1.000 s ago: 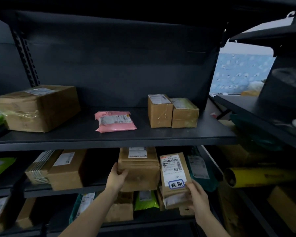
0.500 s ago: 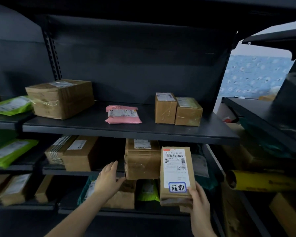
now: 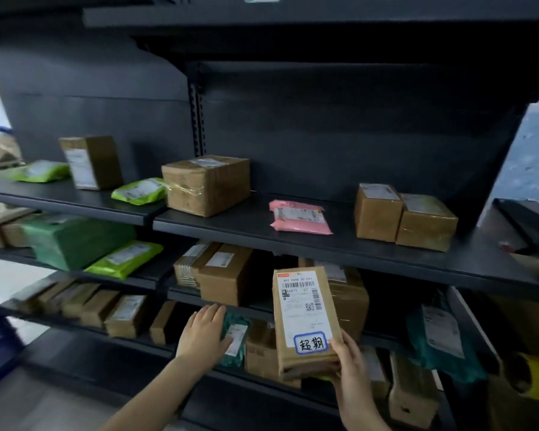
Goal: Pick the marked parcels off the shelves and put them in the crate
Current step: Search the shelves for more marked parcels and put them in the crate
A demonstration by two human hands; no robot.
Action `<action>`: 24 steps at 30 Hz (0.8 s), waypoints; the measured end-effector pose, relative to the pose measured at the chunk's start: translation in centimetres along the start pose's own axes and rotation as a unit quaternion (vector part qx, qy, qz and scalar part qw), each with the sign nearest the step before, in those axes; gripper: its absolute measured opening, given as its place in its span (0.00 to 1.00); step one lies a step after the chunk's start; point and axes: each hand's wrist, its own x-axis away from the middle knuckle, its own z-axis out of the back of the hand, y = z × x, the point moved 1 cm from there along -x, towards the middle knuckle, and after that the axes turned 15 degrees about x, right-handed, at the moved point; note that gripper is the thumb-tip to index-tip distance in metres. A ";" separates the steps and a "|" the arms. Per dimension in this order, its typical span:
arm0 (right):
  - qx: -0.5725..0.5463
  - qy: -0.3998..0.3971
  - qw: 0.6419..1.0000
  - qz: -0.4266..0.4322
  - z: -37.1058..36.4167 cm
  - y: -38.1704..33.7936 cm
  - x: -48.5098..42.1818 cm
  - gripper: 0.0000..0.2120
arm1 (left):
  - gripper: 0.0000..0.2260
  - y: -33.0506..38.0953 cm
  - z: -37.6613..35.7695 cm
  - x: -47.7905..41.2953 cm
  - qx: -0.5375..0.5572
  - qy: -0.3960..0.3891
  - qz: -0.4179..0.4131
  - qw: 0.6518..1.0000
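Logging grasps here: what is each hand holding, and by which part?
The right hand grips the marked brown parcel by its lower right corner. The left hand holds nothing.

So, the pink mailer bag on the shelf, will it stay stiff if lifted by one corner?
Probably not: the pink mailer bag is a wrinkled plastic pouch lying flat, so it would likely sag. It looks thin, so probably light. Its smooth film may slip in a pinch.
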 end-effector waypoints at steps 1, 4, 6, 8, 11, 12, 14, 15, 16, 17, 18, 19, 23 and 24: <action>0.002 -0.006 1.000 -0.009 -1.0 0.0 -0.1 0.11 | 0.31 -1.0 0.4 0.1 -0.003 -0.002 0.007 1.000; 0.002 -0.016 0.999 -0.038 -4.0 0.1 -0.4 0.12 | 0.31 -4.1 1.5 0.1 -0.002 -0.006 0.028 1.000; -0.002 -0.022 0.998 -0.057 -6.0 0.2 -0.7 0.12 | 0.31 -6.2 2.2 -0.2 -0.003 -0.006 0.035 0.999; -0.007 -0.015 0.997 -0.077 -8.1 0.3 -1.1 0.13 | 0.31 -8.5 2.8 -0.9 -0.003 -0.003 0.035 0.999; -0.031 0.026 0.993 -0.113 -11.4 0.5 -1.9 0.13 | 0.30 -11.9 3.6 -2.3 -0.004 -0.003 0.017 1.000; -0.041 0.042 0.991 -0.124 -12.5 0.7 -2.1 0.13 | 0.30 -13.2 3.8 -2.9 -0.006 -0.007 0.010 1.000; -0.061 0.068 0.985 -0.144 -14.7 1.2 -2.6 0.14 | 0.30 -15.7 4.3 -4.6 -0.008 -0.021 -0.003 1.000; -0.071 0.075 0.983 -0.150 -15.7 1.4 -2.7 0.15 | 0.30 -16.8 4.5 -5.7 -0.007 -0.025 -0.010 1.000; -0.078 0.085 0.981 -0.156 -16.6 1.6 -2.9 0.16 | 0.30 -17.9 4.7 -6.8 -0.004 -0.027 -0.016 1.000; -0.084 0.102 0.978 -0.162 -17.3 1.8 -3.0 0.16 | 0.30 -18.8 4.7 -7.8 0.000 -0.030 -0.021 0.999; -0.089 0.122 0.974 -0.171 -17.8 1.8 -3.2 0.16 | 0.30 -19.4 4.7 -8.8 0.006 -0.035 -0.026 0.999; -0.097 0.138 0.970 -0.177 -18.2 1.8 -3.4 0.16 | 0.29 -19.8 4.6 -9.6 0.010 -0.042 -0.032 0.999; -0.103 0.185 0.959 -0.187 -18.5 1.9 -3.9 0.13 | 0.28 -19.6 3.4 -12.3 0.034 -0.068 -0.052 0.996; -0.089 0.200 0.959 -0.181 -18.3 1.9 -4.2 0.13 | 0.28 -19.3 3.0 -12.9 0.044 -0.074 -0.052 0.995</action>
